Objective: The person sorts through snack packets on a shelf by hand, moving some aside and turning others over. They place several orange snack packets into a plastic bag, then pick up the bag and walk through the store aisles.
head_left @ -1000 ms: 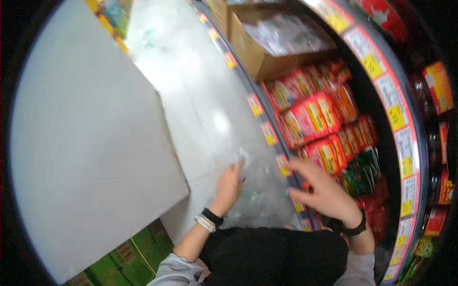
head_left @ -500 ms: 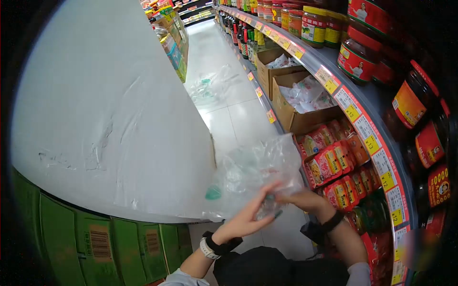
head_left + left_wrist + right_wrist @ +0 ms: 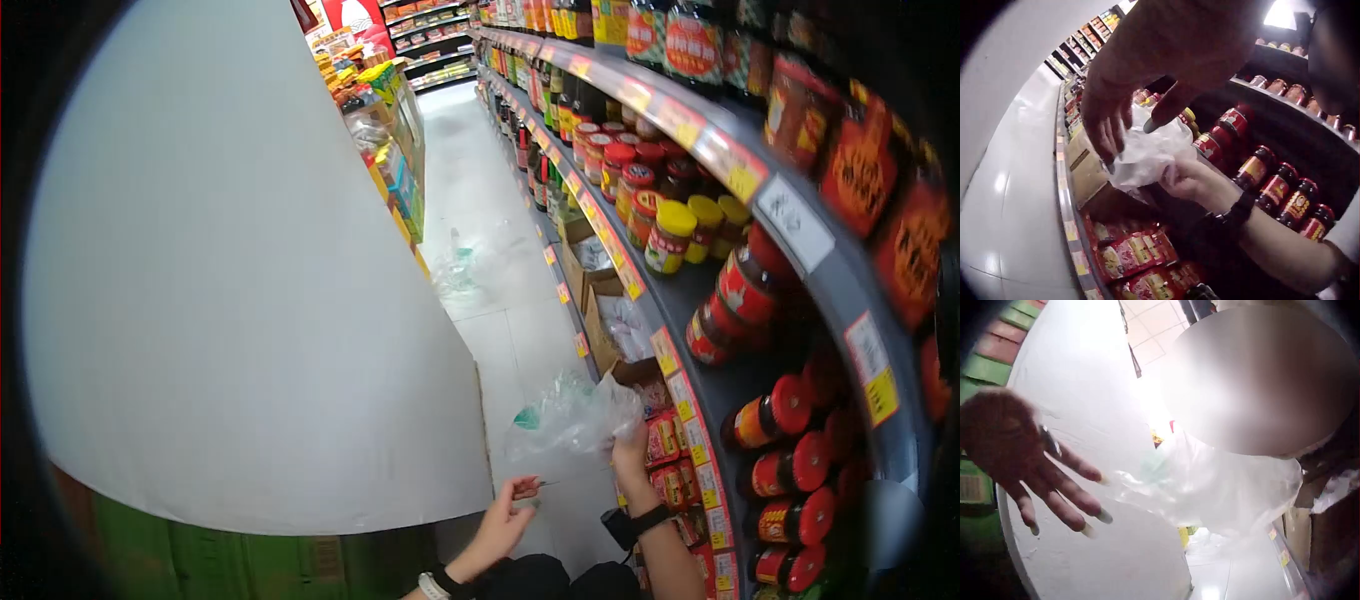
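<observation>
A crumpled clear plastic bag [image 3: 575, 415] with a green patch hangs over the aisle floor, low beside the shelf. My right hand [image 3: 630, 458] grips its near right edge; in the left wrist view the right hand [image 3: 1186, 180] pinches the gathered plastic. My left hand [image 3: 507, 518] is to the left of the right one and apart from the bag, with nothing in it. The right wrist view shows the left hand [image 3: 1029, 456] with its fingers spread, left of the bag [image 3: 1216, 487].
A large white-covered block [image 3: 250, 300] stands left, above green cartons [image 3: 240, 560]. On the right, shelves carry sauce jars [image 3: 790, 460], with price tags along the shelf edge [image 3: 690, 410]. Cardboard boxes [image 3: 590, 325] sit low. Another clear bag [image 3: 470, 270] lies farther down the aisle floor.
The hands first came together at the bag; now the left has moved off to the left and the right holds the bag, more bunched. The view has tilted up along the aisle.
</observation>
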Action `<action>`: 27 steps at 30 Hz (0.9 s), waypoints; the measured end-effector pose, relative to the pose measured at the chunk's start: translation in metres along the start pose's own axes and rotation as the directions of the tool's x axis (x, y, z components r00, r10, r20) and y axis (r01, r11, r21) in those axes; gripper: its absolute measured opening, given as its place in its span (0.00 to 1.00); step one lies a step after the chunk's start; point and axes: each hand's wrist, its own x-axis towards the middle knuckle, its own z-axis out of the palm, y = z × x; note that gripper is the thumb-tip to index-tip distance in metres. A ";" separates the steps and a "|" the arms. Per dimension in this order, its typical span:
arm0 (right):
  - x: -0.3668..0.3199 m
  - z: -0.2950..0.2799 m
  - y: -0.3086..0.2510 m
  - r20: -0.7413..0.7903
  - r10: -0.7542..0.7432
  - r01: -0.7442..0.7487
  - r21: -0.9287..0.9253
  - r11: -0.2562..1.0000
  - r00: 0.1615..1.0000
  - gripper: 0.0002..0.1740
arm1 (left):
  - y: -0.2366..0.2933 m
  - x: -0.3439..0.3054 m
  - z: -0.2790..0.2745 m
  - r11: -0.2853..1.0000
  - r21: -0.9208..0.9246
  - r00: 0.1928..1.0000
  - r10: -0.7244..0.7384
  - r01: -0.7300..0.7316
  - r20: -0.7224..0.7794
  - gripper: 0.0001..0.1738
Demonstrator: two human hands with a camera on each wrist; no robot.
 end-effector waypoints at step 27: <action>-0.233 0.013 -0.109 -0.320 0.456 -0.492 -0.805 0.331 0.831 0.26 | 0.113 -0.086 0.094 0.509 0.411 0.654 -0.612 0.756 -0.445 0.25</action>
